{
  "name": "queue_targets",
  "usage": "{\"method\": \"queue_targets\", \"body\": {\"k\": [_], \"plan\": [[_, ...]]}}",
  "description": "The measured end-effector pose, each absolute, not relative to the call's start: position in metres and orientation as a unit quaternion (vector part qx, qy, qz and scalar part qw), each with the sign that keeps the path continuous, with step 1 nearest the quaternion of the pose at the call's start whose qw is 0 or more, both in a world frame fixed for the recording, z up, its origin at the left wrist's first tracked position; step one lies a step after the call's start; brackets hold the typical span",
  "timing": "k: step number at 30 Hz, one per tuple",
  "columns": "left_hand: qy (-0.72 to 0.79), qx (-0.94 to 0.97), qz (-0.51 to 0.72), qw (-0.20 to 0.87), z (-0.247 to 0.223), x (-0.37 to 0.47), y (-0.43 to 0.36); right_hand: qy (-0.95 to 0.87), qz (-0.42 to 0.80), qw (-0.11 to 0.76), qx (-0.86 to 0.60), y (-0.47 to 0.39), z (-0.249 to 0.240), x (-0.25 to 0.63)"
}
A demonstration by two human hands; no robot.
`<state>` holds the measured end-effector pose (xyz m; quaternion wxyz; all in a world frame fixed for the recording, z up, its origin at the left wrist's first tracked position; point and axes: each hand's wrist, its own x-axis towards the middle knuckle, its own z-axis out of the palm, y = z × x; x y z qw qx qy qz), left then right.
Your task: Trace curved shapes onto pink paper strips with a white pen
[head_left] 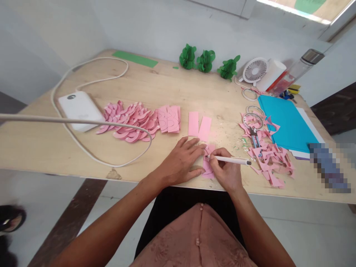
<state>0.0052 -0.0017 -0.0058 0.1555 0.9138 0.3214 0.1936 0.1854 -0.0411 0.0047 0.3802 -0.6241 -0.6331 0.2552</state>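
My right hand [226,170] grips a white pen [232,160], its tip down on a pink paper strip [208,171] marked with curved lines. My left hand [183,159] lies flat with fingers stretched, the fingertips resting on the strip's left edge. Just beyond are two plain pink paper strips [193,124]. Left of those sits a stack of pink strips with drawn curves [169,119], beside a heap of cut wavy pink pieces [136,120].
A white power bank [79,109] with a looping cable [105,163] is at left. Green paper shapes [205,61] stand at the back, near a small fan [255,70]. Pink scraps [274,159], scissors [254,137] and a blue folder [287,120] lie at right.
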Motion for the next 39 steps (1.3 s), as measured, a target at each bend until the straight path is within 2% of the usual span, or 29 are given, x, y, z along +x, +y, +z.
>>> {"method": "queue_targets", "body": {"k": [7,14,39], "plan": [[0.321,0.914,0.196,0.154,-0.0052,0.0055,-0.0021,-0.64,0.262,0.378,-0.616,-0.0407,0.0064,0.1841],[0.324,0.912,0.195,0.156,-0.0057,0.0052,-0.0015,-0.607,0.28,0.417,-0.615,-0.0411,0.0081,0.1847],[0.323,0.913,0.194,0.156,-0.0062,0.0051,-0.0018,-0.624,0.263,0.387,-0.626,-0.0407,0.0033,0.185]]}}
